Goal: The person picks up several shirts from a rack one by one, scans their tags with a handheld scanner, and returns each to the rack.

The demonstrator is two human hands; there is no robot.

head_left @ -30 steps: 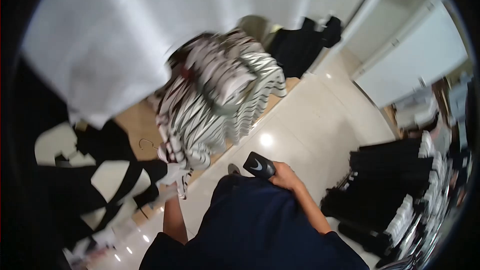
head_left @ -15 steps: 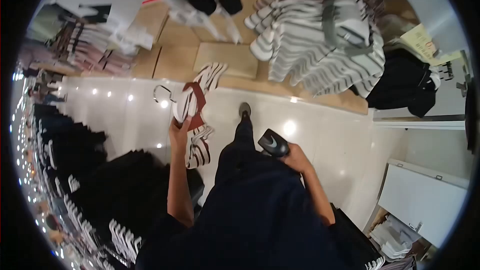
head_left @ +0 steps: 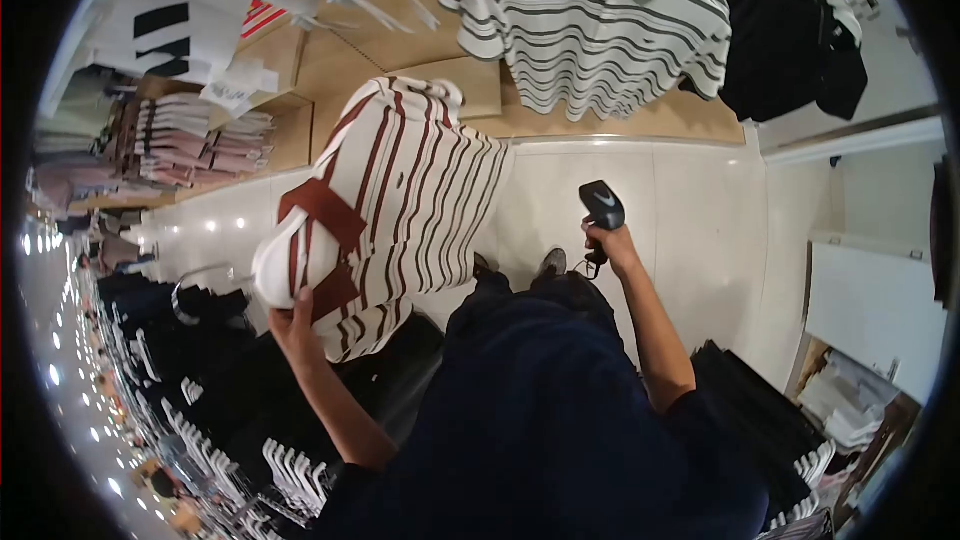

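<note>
The left hand (head_left: 292,318), at centre left of the frame, has its grip closed on the collar end of a white shirt with dark red stripes (head_left: 400,210), which hangs on a hanger; the hook (head_left: 190,285) sticks out to the left over a rack of dark clothes (head_left: 200,370). The shirt spreads up and right toward the middle of the frame, above the pale tiled floor (head_left: 700,230). The right hand (head_left: 612,245), right of centre, is wrapped around the handle of a black handheld scanner (head_left: 602,208), whose head points toward the upper part of the frame, away from the shirt. No tag or label is plainly visible on the shirt from here. Scanning well would likely mean turning the garment so its tag faces the scanner, holding the cloth flat and steady, and bringing the scanner head round to face it squarely.
</note>
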